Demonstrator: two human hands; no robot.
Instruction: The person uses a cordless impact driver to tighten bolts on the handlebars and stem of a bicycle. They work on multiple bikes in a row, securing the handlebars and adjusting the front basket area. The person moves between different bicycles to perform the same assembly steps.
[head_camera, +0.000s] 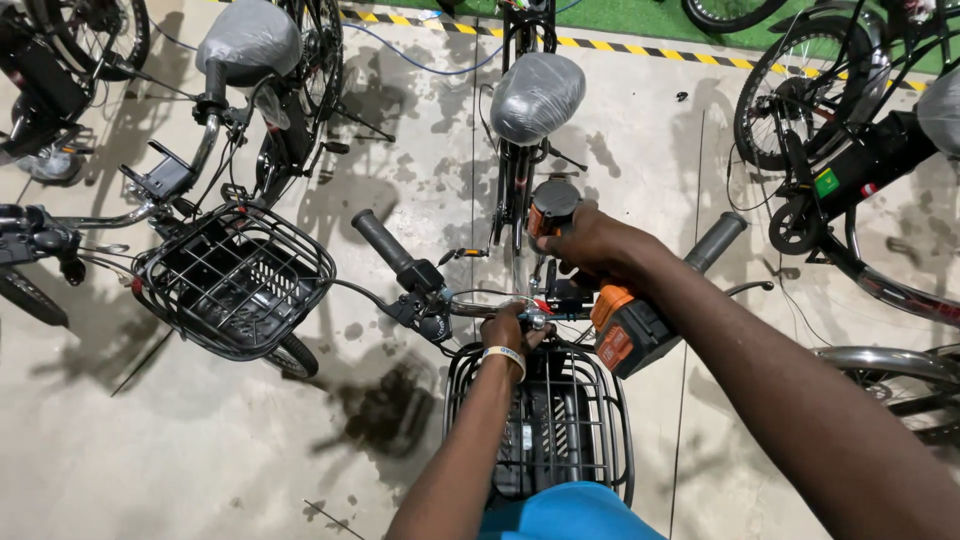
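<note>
Down close to the camera is a bit of blue cloth (570, 512). Just past it sits a black wire basket (540, 430) on the front of a bike. What is inside it is too dark to tell.

Two bare arms reach out over that basket. The left hand (508, 328) has a pale band on its wrist, and it is closed tight around the shiny metal handlebar (470, 307) near the middle. The right hand (590, 245) is wrapped around an orange and black power drill (590, 290). The drill is right over the middle of the handlebar, with its fat battery block hanging down toward the basket. The two hands are close to each other but do not touch.

The handlebar has two black rubber grips, one on each end. The left grip (382, 240) looks bumpy, and the right grip (716, 241) pokes out past the right arm.

Farther on is the bike's seat (537, 96), round and wrapped in clear, crinkly plastic.

To the left stands a second bike with its own black wire basket (235, 280). That basket looks bare inside, with only the wires showing. Its seat (250, 40) is wrapped in plastic too. So there are two baskets and two wrapped seats in plain sight.

More bikes stand at the right, with one big spoked wheel (810, 90).

The floor (200, 450) is pale, hard and splotchy with dark stains. At the far end runs a yellow and black striped line (640, 47), with green ground behind it.
</note>
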